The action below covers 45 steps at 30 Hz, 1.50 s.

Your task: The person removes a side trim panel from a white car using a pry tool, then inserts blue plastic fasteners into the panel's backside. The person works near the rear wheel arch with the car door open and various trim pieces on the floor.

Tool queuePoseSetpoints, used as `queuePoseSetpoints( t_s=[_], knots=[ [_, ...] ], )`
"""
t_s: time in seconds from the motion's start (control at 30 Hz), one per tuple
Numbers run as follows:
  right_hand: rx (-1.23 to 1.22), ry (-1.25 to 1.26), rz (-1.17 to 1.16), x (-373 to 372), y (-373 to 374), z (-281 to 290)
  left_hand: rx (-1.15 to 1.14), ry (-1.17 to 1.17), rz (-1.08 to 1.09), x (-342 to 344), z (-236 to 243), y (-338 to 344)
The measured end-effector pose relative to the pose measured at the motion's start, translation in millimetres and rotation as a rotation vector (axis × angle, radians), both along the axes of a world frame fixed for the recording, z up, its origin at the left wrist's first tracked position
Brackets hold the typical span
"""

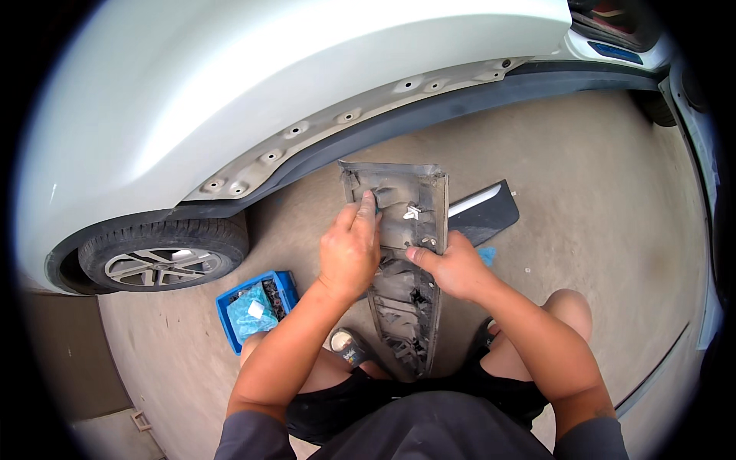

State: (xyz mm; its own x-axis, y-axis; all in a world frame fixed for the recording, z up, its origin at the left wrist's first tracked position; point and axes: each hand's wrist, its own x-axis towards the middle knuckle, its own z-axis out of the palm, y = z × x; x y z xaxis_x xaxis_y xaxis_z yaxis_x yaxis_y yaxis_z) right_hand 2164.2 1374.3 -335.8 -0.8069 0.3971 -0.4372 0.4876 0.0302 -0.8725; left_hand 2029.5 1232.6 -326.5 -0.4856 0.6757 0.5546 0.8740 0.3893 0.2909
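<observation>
A long dark plastic trim panel (399, 184) stands tilted between my legs, its dusty, ribbed inner side turned up. My right hand (458, 268) is closed round its right edge, the thumb lying on the inner side. At the upper left of the panel is my left hand (349, 249), its fingers curled and their tips pressed against the surface. A small dark bit shows beside those fingertips; what it is I cannot make out. A white clip (413, 213) sits on the panel between my hands.
A pale car body (253, 69) with a bare, holed sill strip (349, 117) spans the far side. Its wheel (165, 257) is at left. A blue crate (285, 290) holds a blue bag and dark small parts. Another dark trim piece (491, 215) lies on the floor, right.
</observation>
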Motion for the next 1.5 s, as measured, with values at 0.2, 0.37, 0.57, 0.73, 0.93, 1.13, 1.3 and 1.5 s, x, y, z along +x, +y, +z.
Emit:
queuePoseSetpoints(
  t_s=[0.2,0.37,0.57,0.73,0.93,1.13,1.3,1.5],
  knots=[
    [0.050,0.010,0.042,1.6,2.8,23.5,0.039,0.015,-0.079,-8.4,0.6,-0.6],
    [-0.011,0.023,0.076,5.2,9.3,7.7,0.005,0.026,-0.164,-24.4,18.0,-5.5],
    [0.019,0.063,0.136,10.3,2.9,-6.8,0.070,-0.112,-0.239,-41.9,27.8,-7.7],
    [-0.044,0.027,0.038,9.0,9.0,7.2,0.036,-0.123,-0.201,-37.3,26.6,-15.5],
    [-0.098,0.156,0.007,12.4,5.1,2.8,0.121,-0.094,-0.143,-15.7,14.8,-4.7],
    [-0.032,0.162,-0.025,15.0,-5.6,1.7,0.173,-0.095,-0.125,-9.7,9.0,-1.2],
    [-0.021,0.107,0.010,13.9,-7.5,6.3,0.181,-0.060,-0.119,-9.4,4.3,-0.5],
    [-0.039,0.170,0.028,16.7,-4.9,-1.6,0.150,0.015,-0.175,-15.6,6.0,-2.2]
  ],
)
